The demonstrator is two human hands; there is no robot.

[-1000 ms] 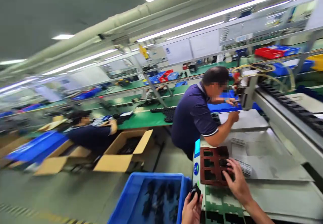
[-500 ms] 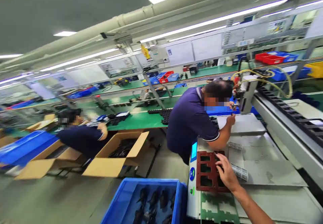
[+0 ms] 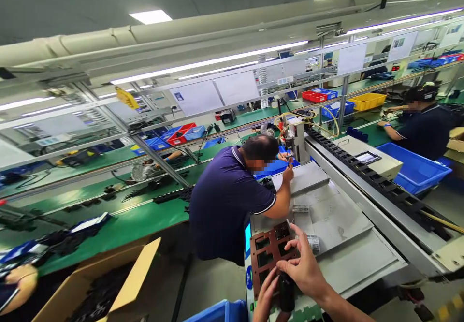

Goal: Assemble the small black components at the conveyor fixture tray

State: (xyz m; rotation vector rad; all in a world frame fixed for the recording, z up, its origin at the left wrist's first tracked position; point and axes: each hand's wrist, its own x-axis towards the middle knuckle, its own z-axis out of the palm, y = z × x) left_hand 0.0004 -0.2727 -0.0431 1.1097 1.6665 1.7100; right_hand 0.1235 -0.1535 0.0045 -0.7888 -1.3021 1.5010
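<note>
My left hand (image 3: 266, 297) is at the bottom edge, closed on a small black part (image 3: 286, 292) that stands upright in front of a brown fixture tray (image 3: 266, 249) with several cut-out pockets. My right hand (image 3: 306, 269) reaches over the tray's near right corner. Its fingers are spread, and its palm sits just above the black part. The tray lies on the left end of a grey machine table (image 3: 348, 244).
A co-worker in a navy shirt (image 3: 224, 206) leans over the table's far end at a small press (image 3: 299, 140). A label roll (image 3: 313, 242) lies by the tray. Nearby are a blue bin (image 3: 217, 312), a cardboard box (image 3: 119, 288), a cable track (image 3: 380, 186) and green benches (image 3: 126, 215).
The view has swung right and up. My left hand has come back into view with the black part, beside my right hand, which has slid to the tray's near corner.
</note>
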